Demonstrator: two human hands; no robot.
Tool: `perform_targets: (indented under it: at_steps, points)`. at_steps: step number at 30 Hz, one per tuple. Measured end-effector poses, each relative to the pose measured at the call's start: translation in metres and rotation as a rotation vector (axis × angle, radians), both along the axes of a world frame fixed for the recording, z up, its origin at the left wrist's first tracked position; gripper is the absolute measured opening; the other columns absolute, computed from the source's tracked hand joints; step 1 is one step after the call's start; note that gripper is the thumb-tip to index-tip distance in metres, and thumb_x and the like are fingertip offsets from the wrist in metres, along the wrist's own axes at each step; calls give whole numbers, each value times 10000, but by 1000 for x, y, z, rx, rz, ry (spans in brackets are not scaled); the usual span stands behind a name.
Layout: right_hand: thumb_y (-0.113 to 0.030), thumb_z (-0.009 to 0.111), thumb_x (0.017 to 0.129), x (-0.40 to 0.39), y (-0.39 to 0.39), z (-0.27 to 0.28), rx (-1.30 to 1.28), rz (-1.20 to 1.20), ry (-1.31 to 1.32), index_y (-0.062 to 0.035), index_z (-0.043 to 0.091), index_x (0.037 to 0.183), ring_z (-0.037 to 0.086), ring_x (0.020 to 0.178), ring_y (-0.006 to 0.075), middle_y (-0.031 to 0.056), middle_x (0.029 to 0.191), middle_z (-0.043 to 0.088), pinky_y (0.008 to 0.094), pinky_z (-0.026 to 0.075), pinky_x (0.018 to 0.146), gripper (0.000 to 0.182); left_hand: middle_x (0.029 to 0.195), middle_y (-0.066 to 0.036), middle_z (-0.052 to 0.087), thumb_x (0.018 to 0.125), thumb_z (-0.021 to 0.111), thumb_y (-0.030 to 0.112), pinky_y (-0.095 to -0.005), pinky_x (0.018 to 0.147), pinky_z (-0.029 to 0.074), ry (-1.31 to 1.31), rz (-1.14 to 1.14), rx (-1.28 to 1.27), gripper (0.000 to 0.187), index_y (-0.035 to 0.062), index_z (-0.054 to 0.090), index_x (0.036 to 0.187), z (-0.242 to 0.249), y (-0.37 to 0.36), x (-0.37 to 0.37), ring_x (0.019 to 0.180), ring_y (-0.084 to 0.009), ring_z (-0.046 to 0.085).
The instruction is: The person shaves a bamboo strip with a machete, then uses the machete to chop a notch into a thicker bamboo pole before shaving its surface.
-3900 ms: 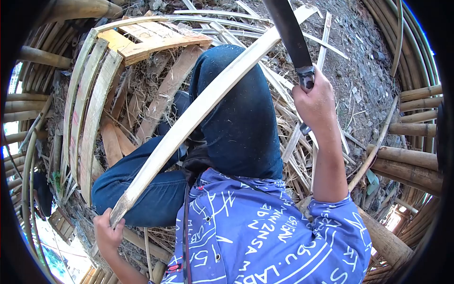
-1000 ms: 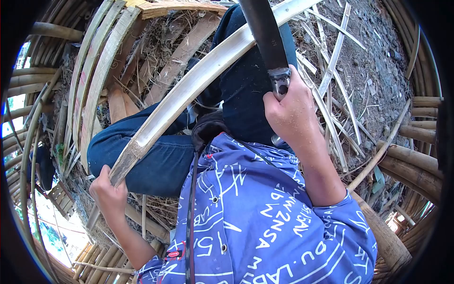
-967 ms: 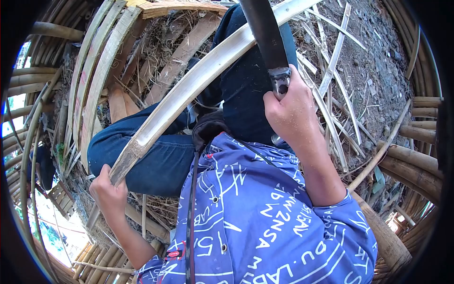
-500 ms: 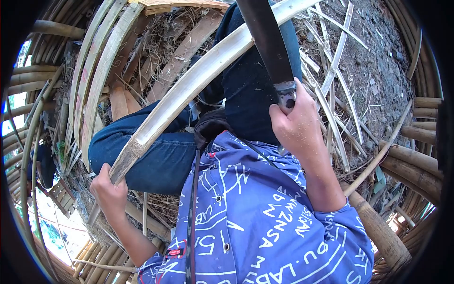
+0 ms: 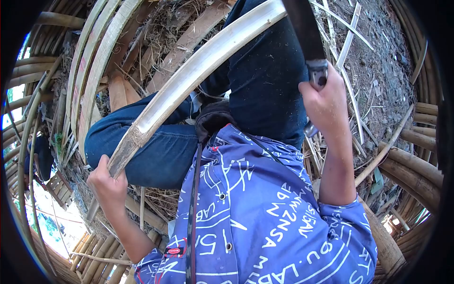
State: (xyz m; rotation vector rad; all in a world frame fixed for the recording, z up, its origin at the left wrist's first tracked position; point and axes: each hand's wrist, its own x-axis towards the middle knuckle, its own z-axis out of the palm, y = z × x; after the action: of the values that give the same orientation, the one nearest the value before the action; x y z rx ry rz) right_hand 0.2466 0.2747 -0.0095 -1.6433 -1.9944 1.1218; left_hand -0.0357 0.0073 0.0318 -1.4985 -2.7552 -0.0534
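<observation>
My left hand (image 5: 109, 185) is closed round the lower end of a long split bamboo strip (image 5: 189, 75), pale and hollowed on its upper face. The strip runs diagonally up across both legs in dark blue jeans, with a rough node near my hand. At the right, my right hand (image 5: 326, 97) grips the handle of a large machete. Its dark blade (image 5: 305, 33) points up and is cut off by the top edge of the view. The blade is beside the upper end of the strip; whether they touch I cannot tell.
Curved pale strips (image 5: 101, 57) stand at the upper left beside my knee. Thin slivers (image 5: 349, 38) and shavings lie on the ground to the right. Thick bamboo poles (image 5: 411, 161) are at the right edge, and a bamboo lattice is at the left.
My right hand and the machete have moved to the right and slightly down. The bamboo strip's visible upper end has shifted left and down. My left hand still holds the strip.
</observation>
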Motion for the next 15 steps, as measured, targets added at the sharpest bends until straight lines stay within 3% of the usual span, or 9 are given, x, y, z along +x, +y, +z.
perform_targets:
  at_steps: [1, 3, 8, 9, 12, 13, 15]
  points:
    - [-45, 517, 701, -4, 0, 1, -57, -37, -10, 50, 558, 927, 585, 607, 310, 184, 661, 572, 381, 463, 643, 249, 611, -249, 505, 692, 614, 91, -466, 543, 391, -5, 5, -2, 164, -8, 488, 724, 0, 0, 1, 616, -457, 531]
    - [-47, 521, 699, -10, -17, -1, 63, 101, 37, 55, 558, 926, 587, 598, 313, 185, 647, 567, 384, 463, 635, 251, 611, -250, 504, 694, 613, 95, -468, 546, 389, 5, 12, -11, 162, -9, 493, 730, 0, -3, -3, 617, -457, 529]
    - [-38, 513, 703, 0, 3, 4, 46, 53, 10, 53, 567, 951, 575, 587, 290, 171, 654, 578, 377, 460, 614, 270, 612, -247, 508, 700, 611, 109, -476, 554, 375, 6, -10, -9, 164, -11, 509, 745, 0, -3, -2, 614, -455, 521]
    - [-36, 514, 705, -2, 5, 0, -61, -24, 54, 57, 561, 954, 569, 579, 294, 163, 648, 575, 381, 462, 611, 269, 607, -244, 507, 700, 611, 112, -476, 555, 372, 10, 0, -23, 164, -9, 509, 743, 0, -1, -4, 609, -453, 517]
    - [-23, 511, 706, -12, -25, 4, 99, 136, 84, 49, 560, 957, 586, 583, 341, 188, 662, 595, 392, 462, 608, 266, 596, -237, 502, 701, 613, 116, -473, 554, 367, 12, 21, -25, 167, -6, 506, 737, 0, -7, -2, 599, -449, 511]
    - [-24, 510, 703, -12, -24, 8, -23, 193, 37, 37, 565, 954, 598, 602, 360, 198, 666, 600, 395, 461, 604, 264, 590, -234, 499, 701, 614, 118, -471, 551, 366, 13, 4, -7, 169, -5, 503, 733, -1, -5, -3, 594, -448, 509]
    - [-29, 513, 704, -4, -10, 0, 96, 201, 61, 33, 559, 943, 594, 590, 330, 180, 646, 582, 394, 459, 594, 251, 586, -233, 495, 702, 616, 122, -470, 551, 364, 15, -2, 7, 173, -4, 502, 732, -2, -2, 0, 593, -448, 507]
